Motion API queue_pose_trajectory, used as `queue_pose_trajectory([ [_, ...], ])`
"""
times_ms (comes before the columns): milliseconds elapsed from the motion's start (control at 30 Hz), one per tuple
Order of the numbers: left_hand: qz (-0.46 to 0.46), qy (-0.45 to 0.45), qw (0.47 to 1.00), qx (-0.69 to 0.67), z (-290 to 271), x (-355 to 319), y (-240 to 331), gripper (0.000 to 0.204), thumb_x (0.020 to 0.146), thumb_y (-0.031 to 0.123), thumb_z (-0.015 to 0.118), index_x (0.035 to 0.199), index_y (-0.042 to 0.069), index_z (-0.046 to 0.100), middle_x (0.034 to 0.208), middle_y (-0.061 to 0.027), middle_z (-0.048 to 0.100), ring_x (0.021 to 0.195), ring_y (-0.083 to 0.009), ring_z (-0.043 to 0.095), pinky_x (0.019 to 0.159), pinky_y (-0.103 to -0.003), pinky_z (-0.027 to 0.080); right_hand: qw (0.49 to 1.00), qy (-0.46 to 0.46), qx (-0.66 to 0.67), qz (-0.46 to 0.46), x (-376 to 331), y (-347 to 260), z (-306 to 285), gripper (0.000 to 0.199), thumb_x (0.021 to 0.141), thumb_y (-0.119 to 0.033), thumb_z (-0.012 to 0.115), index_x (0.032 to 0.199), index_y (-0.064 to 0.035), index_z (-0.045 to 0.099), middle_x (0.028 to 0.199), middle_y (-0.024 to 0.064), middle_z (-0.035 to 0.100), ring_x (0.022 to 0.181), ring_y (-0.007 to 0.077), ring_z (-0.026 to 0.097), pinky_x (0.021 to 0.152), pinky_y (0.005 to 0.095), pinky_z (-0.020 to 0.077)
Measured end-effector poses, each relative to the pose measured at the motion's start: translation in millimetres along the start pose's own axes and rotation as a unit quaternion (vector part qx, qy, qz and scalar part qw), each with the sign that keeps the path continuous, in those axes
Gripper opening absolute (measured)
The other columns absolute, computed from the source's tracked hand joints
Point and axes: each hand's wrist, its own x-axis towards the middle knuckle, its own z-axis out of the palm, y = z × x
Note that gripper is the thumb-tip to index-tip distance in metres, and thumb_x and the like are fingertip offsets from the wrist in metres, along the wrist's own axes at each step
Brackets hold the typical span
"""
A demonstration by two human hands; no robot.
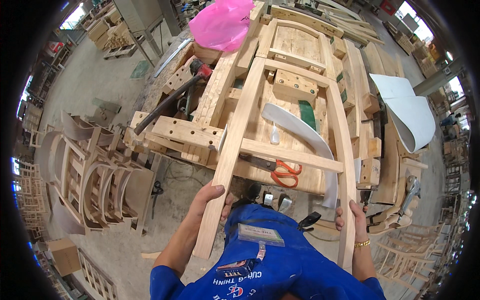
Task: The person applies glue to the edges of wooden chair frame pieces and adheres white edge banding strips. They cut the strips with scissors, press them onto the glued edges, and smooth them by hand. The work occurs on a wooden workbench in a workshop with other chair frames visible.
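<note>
Left hand (212, 197) fingers wrapped round left leg of wooden chair frame (295, 155); right hand (354, 217) fingers curled on right leg; frame lies across worktop (210, 95) jig, legs overhanging near edge; orange-handled scissors (280, 170) beneath crossbar; pink bag (222, 22) far side.

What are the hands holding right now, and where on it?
A wooden chair frame: the left hand grips its left rail near the lower end, and the right hand grips its right rail near the lower end.
</note>
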Motion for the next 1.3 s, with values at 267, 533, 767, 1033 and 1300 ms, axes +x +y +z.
queue_pose_trajectory([
  [267, -0.01, 0.021, 1.0, 0.013, 2, 0, 2, 0.049, 0.079, 0.032, 0.064, 0.118, 0.008, 0.045, 0.074, -0.0104, 0.051, 0.045, -0.0171, 0.049, 0.038, -0.027, 0.04, 1.0, 0.017, -0.001, 0.021, 1, -2, -3, 0.029, 0.097, -0.036, 0.047, 0.113, -0.0125, 0.046, 0.08, 0.0078, 0.055, 0.051, 0.0164, 0.053, 0.042, 0.0293, 0.0467],
  [533, -0.003, 0.0, 1.0, 0.005, -4, 2, -2, 0.048, 0.08, 0.031, 0.063, 0.118, 0.008, 0.045, 0.074, -0.0108, 0.05, 0.045, -0.0176, 0.049, 0.038, -0.027, 0.04, 0.999, 0.013, -0.04, 0.012, -2, -7, 0, 0.03, 0.096, -0.039, 0.049, 0.11, -0.0122, 0.047, 0.081, 0.0081, 0.055, 0.052, 0.0172, 0.053, 0.044, 0.0303, 0.0454],
  [767, 0.001, -0.017, 1.0, 0.006, 1, 1, -1, 0.039, 0.084, 0.028, 0.06, 0.113, 0.006, 0.047, 0.075, -0.0072, 0.053, 0.052, -0.0144, 0.054, 0.042, -0.027, 0.045, 0.999, 0.027, -0.027, 0.029, 1, -11, -8, 0.031, 0.094, -0.042, 0.049, 0.108, -0.0137, 0.047, 0.082, 0.008, 0.055, 0.053, 0.0182, 0.052, 0.045, 0.0309, 0.0439],
  [1033, 0.017, -0.023, 1.0, -0.014, -3, 3, -8, 0.041, 0.083, 0.026, 0.06, 0.116, 0.006, 0.045, 0.074, -0.0095, 0.054, 0.048, -0.0155, 0.054, 0.039, -0.026, 0.045, 0.998, 0.029, -0.048, 0.029, 2, -9, -10, 0.034, 0.096, -0.045, 0.045, 0.112, -0.0146, 0.046, 0.081, 0.006, 0.053, 0.052, 0.0149, 0.05, 0.045, 0.0283, 0.0426],
  [1300, 0.017, -0.037, 0.999, -0.026, -3, 4, -9, 0.042, 0.083, 0.024, 0.061, 0.117, 0.004, 0.045, 0.074, -0.0084, 0.053, 0.047, -0.0147, 0.055, 0.04, -0.025, 0.045, 0.996, 0.047, -0.075, 0.027, 1, -12, -15, 0.036, 0.096, -0.047, 0.044, 0.111, -0.0138, 0.046, 0.081, 0.0053, 0.052, 0.05, 0.0145, 0.045, 0.044, 0.0276, 0.0399],
])
